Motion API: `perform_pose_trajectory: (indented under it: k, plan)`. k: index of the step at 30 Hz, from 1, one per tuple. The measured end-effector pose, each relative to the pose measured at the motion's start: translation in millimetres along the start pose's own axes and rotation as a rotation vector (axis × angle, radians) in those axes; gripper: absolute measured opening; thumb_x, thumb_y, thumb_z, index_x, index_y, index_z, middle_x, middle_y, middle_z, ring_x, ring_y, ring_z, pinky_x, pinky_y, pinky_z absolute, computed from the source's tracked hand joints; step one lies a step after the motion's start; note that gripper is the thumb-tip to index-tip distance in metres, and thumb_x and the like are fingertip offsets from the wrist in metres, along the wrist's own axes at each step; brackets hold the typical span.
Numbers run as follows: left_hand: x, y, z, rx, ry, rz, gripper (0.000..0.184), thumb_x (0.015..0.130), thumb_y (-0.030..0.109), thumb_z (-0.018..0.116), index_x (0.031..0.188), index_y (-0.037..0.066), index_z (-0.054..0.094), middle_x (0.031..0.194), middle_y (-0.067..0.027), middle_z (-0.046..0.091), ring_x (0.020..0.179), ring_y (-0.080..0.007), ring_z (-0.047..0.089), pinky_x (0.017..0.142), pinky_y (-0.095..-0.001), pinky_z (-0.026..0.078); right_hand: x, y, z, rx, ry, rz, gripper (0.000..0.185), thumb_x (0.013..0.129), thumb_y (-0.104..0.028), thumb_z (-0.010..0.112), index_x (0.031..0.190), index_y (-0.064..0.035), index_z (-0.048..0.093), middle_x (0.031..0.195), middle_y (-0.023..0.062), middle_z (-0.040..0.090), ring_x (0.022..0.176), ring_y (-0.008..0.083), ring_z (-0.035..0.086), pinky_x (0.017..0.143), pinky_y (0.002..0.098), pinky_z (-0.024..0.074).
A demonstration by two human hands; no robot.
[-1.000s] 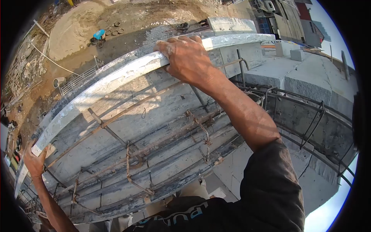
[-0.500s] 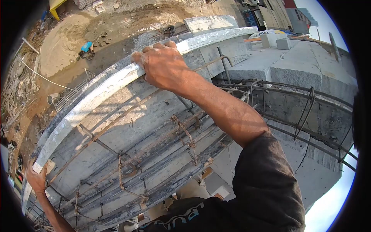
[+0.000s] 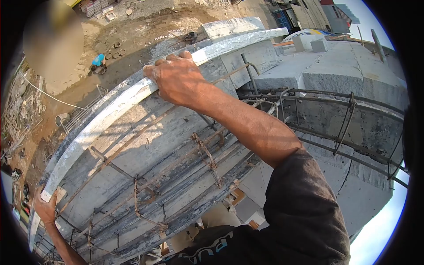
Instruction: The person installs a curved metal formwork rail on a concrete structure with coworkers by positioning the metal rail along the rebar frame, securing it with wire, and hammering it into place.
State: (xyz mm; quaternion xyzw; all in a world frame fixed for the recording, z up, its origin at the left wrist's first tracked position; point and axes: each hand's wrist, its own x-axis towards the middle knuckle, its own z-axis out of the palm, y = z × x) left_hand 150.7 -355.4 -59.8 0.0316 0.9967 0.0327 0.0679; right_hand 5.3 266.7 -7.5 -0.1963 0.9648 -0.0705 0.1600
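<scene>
A long, pale, cement-stained board (image 3: 106,115) runs along the top of a formwork panel (image 3: 176,123), looking bowed in the wide view. Over its upper edge, near the middle, my right hand (image 3: 176,77) is closed, knuckles up and thumb side hidden. My left hand (image 3: 45,208) grips the board's near left end, with the thumb on the inner side and the other fingers mostly hidden. Below my right forearm, rusty rebar (image 3: 205,152) with bent stirrups lies inside the formwork.
Grey blocks (image 3: 329,59) form a wall at the right, with a rebar cage (image 3: 349,104) beside it. Far below, a person in a blue top (image 3: 98,60) bends near round buckets (image 3: 116,54). A blurred patch covers part of the ground at upper left.
The view has shifted slightly. Both hands keep their hold on the board, with no clear movement along it. A blurred patch now appears at upper left.
</scene>
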Motion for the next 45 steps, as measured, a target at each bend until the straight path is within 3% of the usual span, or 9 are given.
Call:
perform_pose_trajectory:
  k: [6, 15, 17, 21, 22, 23, 27, 37, 45]
  plan:
    - [1.1, -2.0, 1.9, 0.009, 0.034, 0.036, 0.058, 0.078, 0.041, 0.083, 0.114, -0.002, 0.067, 0.111, -0.0209, 0.069, 0.106, -0.0404, 0.065, 0.096, -0.0439, 0.049, -1.1, 5.5, 13.1, -0.018, 0.162, -0.062, 0.028, 0.099, -0.012, 0.05, 0.117, -0.0115, 0.071, 0.102, 0.0145, 0.074, 0.104, 0.0298, 0.07, 0.095, 0.0549, 0.0448]
    - [7.7, 25.0, -12.6, -0.025, -0.02, -0.044, 0.056, 0.069, 0.043, 0.087, 0.107, 0.005, 0.072, 0.108, -0.0178, 0.072, 0.105, -0.038, 0.067, 0.094, -0.044, 0.051, -1.9, 6.2, 11.9, -0.06, 0.143, -0.067, 0.03, 0.098, -0.009, 0.051, 0.122, -0.0131, 0.068, 0.108, 0.0127, 0.073, 0.108, 0.0312, 0.068, 0.098, 0.0553, 0.0456]
    - [13.7, 64.6, -35.0, -0.066, -0.069, -0.094, 0.05, 0.066, 0.038, 0.088, 0.102, 0.007, 0.074, 0.102, -0.0125, 0.073, 0.096, -0.0339, 0.07, 0.086, -0.0424, 0.054, -1.6, 0.7, 4.0, -0.094, 0.081, -0.045, 0.034, 0.09, -0.01, 0.061, 0.123, -0.0123, 0.067, 0.114, 0.0119, 0.071, 0.114, 0.0323, 0.066, 0.1, 0.0546, 0.0458]
    - [10.7, 63.2, -39.7, 0.015, -0.114, -0.146, 0.065, 0.07, 0.065, 0.079, 0.107, 0.013, 0.076, 0.108, -0.0111, 0.075, 0.098, -0.0323, 0.072, 0.086, -0.0433, 0.056, 8.1, 18.3, 31.5, -0.11, 0.169, -0.051, 0.056, 0.074, -0.008, 0.079, 0.127, -0.0165, 0.064, 0.128, 0.0144, 0.068, 0.122, 0.0369, 0.061, 0.108, 0.0546, 0.0408]
    - [9.5, 59.5, -36.4, 0.079, -0.133, -0.175, 0.073, 0.068, 0.073, 0.075, 0.114, 0.016, 0.075, 0.111, -0.0109, 0.075, 0.101, -0.0334, 0.071, 0.089, -0.0445, 0.056, 11.1, 13.0, 18.4, -0.119, 0.006, 0.02, 0.058, 0.076, -0.01, 0.08, 0.131, -0.0175, 0.062, 0.132, 0.0164, 0.066, 0.126, 0.0371, 0.059, 0.11, 0.054, 0.0392]
    - [8.1, 57.3, -32.0, 0.107, -0.104, -0.16, 0.064, 0.067, 0.068, 0.079, 0.107, 0.018, 0.075, 0.108, -0.0075, 0.076, 0.099, -0.0326, 0.071, 0.088, -0.0436, 0.055, 11.5, 29.3, 33.6, -0.111, 0.07, -0.006, 0.061, 0.074, -0.007, 0.08, 0.132, -0.0167, 0.062, 0.133, 0.0163, 0.066, 0.127, 0.0372, 0.058, 0.11, 0.0523, 0.0395]
    - [8.8, 60.0, -38.0, 0.013, -0.161, -0.207, 0.062, 0.066, 0.062, 0.08, 0.112, 0.02, 0.076, 0.116, -0.0061, 0.075, 0.106, -0.0297, 0.071, 0.093, -0.0435, 0.054, 16.6, 50.5, 56.4, -0.114, 0.129, -0.014, 0.066, 0.073, -0.006, 0.084, 0.134, -0.0163, 0.06, 0.134, 0.0156, 0.065, 0.128, 0.0372, 0.057, 0.108, 0.05, 0.0408]
    - [10.9, 64.5, -49.4, 0.005, -0.27, -0.263, 0.066, 0.067, 0.069, 0.076, 0.112, 0.02, 0.076, 0.117, -0.0093, 0.074, 0.109, -0.031, 0.07, 0.095, -0.0461, 0.053, 21.7, 63.5, 67.7, -0.158, 0.239, -0.162, 0.065, 0.075, -0.01, 0.084, 0.135, -0.0066, 0.059, 0.127, 0.0208, 0.067, 0.119, 0.041, 0.062, 0.102, 0.0497, 0.0478]
    - [9.8, 61.7, -44.6, 0.0, -0.236, -0.237, 0.062, 0.069, 0.064, 0.076, 0.111, 0.02, 0.076, 0.116, -0.0102, 0.074, 0.108, -0.0313, 0.07, 0.094, -0.047, 0.054, 23.4, 66.1, 68.9, -0.152, 0.166, -0.111, 0.065, 0.077, -0.007, 0.08, 0.137, -0.0117, 0.057, 0.132, 0.0186, 0.065, 0.125, 0.038, 0.058, 0.109, 0.0511, 0.0411]
